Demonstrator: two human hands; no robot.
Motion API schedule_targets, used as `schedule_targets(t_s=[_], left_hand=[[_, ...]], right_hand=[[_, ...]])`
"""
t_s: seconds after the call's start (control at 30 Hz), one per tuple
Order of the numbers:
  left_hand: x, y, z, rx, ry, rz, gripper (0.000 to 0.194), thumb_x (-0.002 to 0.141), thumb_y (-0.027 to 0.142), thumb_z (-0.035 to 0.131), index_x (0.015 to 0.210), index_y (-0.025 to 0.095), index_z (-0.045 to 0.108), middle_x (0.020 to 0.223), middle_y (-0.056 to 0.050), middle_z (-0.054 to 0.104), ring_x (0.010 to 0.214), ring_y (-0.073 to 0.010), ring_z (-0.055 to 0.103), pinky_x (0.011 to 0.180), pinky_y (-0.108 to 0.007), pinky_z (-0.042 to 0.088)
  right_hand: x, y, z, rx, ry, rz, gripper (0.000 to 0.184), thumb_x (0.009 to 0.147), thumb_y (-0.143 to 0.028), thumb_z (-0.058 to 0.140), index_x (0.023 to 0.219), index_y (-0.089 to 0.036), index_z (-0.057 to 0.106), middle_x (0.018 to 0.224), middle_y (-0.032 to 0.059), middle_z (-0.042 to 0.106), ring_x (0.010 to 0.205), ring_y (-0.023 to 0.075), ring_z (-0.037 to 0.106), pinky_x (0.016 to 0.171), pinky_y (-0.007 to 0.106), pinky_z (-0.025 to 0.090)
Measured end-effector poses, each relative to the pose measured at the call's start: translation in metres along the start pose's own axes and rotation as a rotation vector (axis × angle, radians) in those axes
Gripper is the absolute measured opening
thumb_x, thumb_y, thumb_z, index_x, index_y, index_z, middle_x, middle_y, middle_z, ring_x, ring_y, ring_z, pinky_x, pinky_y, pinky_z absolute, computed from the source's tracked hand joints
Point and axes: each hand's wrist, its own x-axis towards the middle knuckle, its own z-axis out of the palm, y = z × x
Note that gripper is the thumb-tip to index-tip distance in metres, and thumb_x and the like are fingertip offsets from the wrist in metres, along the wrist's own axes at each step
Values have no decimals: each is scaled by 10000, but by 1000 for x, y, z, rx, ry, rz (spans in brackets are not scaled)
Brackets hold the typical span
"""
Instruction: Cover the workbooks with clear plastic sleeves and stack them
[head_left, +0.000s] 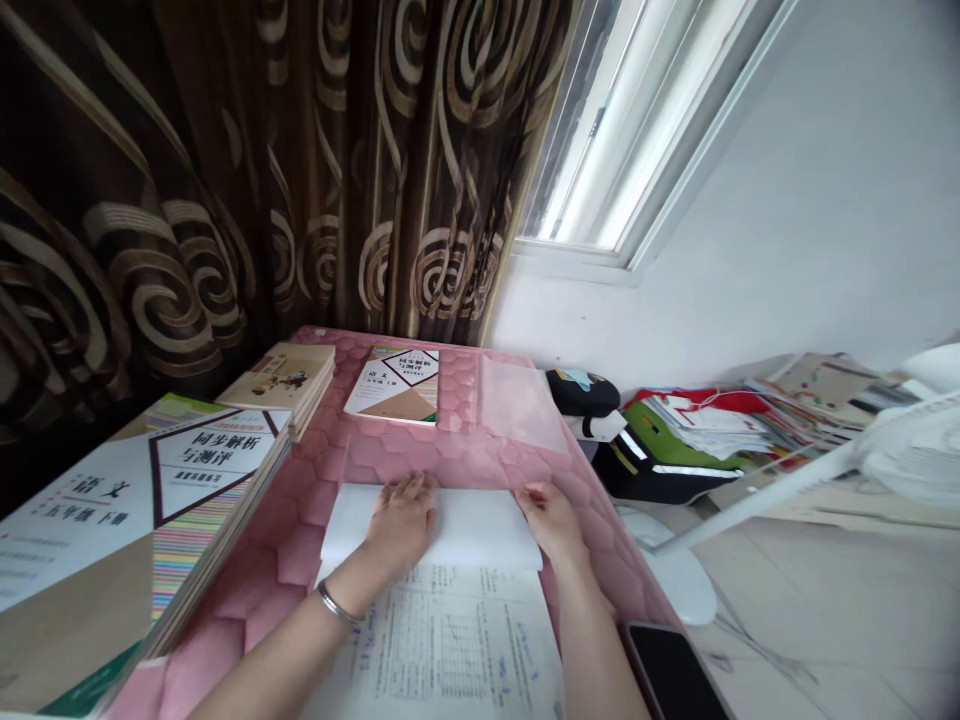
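Note:
A white sheet [472, 530] lies across the upper part of an open book with printed, handwritten-on pages [465, 630]. My left hand [403, 520], with a silver bangle on its wrist, rests flat on the sheet near its far edge, fingers stretched out. At the far right corner my right hand [549, 515] pinches the sheet's edge between thumb and fingers; the exact grip is partly hidden. A clear plastic film [427, 460] extends beyond the sheet's far edge. Farther back, another clear plastic sheet [521, 400] lies on the pink quilted mat [281, 560].
Stacked workbooks [97, 530] are on the left, with a pile of tan booklets [281, 380] behind. One workbook [394, 385] lies at the back. A phone [675, 670] is at the right edge. Beyond stand a white fan [795, 490], bags [660, 450] and papers [705, 420].

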Motion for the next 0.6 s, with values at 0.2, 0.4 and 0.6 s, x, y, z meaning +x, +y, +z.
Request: schedule_targets(t_s=[0.2,0.4,0.6], left_hand=[[4,2,-5,33,-56,-2,414,935,245,380,1322,207,523,1492,-74,410,1343,-241,414,1112,-476,308],[3,1,-5,9,20,35,337,920,211,409,1189,204,612,1435,-80,489,1303,-230,466,1087,-456,350],[3,-1,2,22,47,33,326,913,224,444,1185,196,622,1420,-93,504,1306,-237,461,1102,-464,329]], right_hand=[[-13,-11,-17,-324,-192,10,260,826,-402,475,658,-219,552,682,31,656,680,192,634,587,278,408],[-13,-8,-14,-297,-303,42,168,785,-355,544,716,-216,610,727,22,680,722,202,649,603,283,426],[-12,2,-9,-281,-306,30,152,773,-340,561,739,-214,640,756,27,700,757,208,665,642,295,454]])
